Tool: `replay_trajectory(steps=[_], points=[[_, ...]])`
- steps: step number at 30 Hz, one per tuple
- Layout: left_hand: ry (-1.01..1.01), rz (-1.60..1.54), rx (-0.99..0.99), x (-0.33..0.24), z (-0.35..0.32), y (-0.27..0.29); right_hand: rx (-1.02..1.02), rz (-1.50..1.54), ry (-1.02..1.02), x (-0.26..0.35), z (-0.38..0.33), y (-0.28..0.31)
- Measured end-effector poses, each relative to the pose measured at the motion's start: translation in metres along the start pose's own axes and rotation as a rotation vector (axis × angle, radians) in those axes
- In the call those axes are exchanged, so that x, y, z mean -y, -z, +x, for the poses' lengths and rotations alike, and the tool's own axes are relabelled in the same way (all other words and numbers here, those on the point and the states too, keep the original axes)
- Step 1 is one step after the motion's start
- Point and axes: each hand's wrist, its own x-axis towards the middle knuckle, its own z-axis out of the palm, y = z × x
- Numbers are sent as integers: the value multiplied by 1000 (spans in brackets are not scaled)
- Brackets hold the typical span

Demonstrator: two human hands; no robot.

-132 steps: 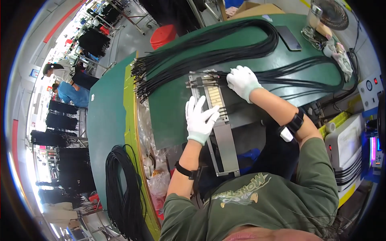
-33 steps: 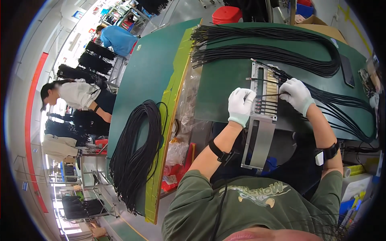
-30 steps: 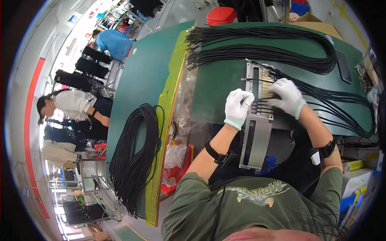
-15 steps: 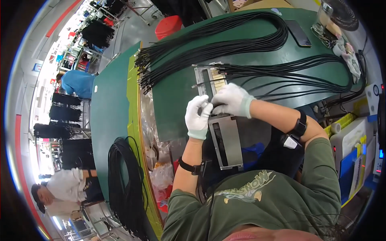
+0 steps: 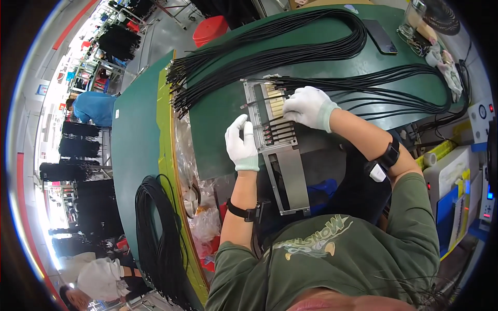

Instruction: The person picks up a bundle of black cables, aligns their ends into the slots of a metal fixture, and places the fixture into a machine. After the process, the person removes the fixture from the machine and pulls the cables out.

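A metal fixture [image 5: 252,95] with a row of pale yellow blocks [image 5: 276,106] lies at the table's near edge. Several black cable ends sit side by side in its lower slots, their tips to the left. My right hand [image 5: 309,108], in a white glove, is over the fixture's right side. Its fingers are bent together at the cables, and what is between them is hidden. Beside the fixture's left edge, my gloved left hand [image 5: 241,142] has thumb and forefinger apart and holds nothing. A loop of black cables [image 5: 415,72] runs from the fixture to the right.
A thick bundle of black cables [image 5: 311,54] curves across the green table [image 5: 207,150]. A phone [image 5: 380,36] and a clear jar [image 5: 415,20] stand at the far right. Another coiled cable bundle [image 5: 148,228] lies on the left table. A person in blue [image 5: 93,108] is farther off.
My hands have drawn apart: the left one back to the left, the right one up and to the right. The cable ends in the lower slots are uncovered now.
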Motion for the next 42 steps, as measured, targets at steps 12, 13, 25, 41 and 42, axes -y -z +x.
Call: replay_trajectory(steps=[12,13,25,41,42], points=[[-108,158,36,-1,-1,2,-6,-171,-2,-13,-3,0],[-108,158,31,-1,-1,2,6,-173,-6,-13,-2,0],[-501,524,315,-26,1,-6,-17,-187,-3,-14,-5,-12],[-220,199,-78,4,11,-10,-201,-153,-104,-46,7,-1],[-213,169,-126,6,13,-10,-159,-118,-61,-47,5,1]])
